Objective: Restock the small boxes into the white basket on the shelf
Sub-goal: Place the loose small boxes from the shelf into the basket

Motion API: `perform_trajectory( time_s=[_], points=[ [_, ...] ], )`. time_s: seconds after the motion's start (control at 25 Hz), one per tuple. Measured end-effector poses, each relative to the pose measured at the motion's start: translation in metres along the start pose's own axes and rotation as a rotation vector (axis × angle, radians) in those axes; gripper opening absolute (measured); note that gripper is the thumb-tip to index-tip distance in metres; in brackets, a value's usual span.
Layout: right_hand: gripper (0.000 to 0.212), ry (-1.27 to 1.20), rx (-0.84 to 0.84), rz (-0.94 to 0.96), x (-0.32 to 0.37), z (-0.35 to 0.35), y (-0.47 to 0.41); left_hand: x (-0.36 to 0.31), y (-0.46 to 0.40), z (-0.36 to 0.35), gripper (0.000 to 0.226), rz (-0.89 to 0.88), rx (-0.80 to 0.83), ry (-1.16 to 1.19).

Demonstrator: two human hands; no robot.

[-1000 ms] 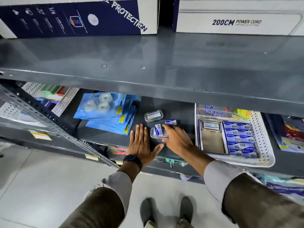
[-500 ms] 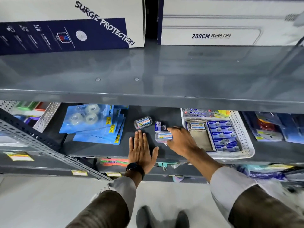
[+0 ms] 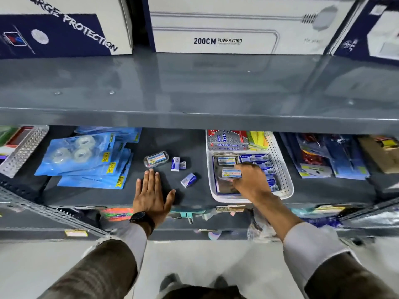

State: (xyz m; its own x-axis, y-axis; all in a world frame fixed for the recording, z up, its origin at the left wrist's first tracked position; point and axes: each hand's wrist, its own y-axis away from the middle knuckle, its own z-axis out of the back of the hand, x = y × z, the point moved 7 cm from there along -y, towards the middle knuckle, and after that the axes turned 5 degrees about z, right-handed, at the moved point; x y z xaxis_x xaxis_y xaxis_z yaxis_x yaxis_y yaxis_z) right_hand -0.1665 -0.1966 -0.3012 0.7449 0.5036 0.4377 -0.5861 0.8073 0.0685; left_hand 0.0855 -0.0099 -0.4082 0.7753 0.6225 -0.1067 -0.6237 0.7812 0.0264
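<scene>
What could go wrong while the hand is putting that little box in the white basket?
The right hand holds a clear box by its fingertips over the white basket; it might slip or land crooked on the boxes already there. Small boxes still lie loose on the shelf near the left hand, which might knock them.

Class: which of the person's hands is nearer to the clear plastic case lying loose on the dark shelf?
The left hand: its fingertips lie just below the clear plastic case. The right hand is off to the right, over the white perforated basket, holding another case.
</scene>
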Motion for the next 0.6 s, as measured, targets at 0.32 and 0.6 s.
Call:
perform_trajectory(
  time_s=[0.32,0.6],
  points=[
    [0.038,0.202,-0.002,0.117,0.003,-0.012,-0.015,0.000,0.002,-0.003,0.091,0.007,-0.020,-0.016],
    [0.034,0.261,0.028,0.106,0.009,-0.008,-0.017,-0.003,0.001,-0.002,0.094,0.019,0.074,-0.024]
  ],
)
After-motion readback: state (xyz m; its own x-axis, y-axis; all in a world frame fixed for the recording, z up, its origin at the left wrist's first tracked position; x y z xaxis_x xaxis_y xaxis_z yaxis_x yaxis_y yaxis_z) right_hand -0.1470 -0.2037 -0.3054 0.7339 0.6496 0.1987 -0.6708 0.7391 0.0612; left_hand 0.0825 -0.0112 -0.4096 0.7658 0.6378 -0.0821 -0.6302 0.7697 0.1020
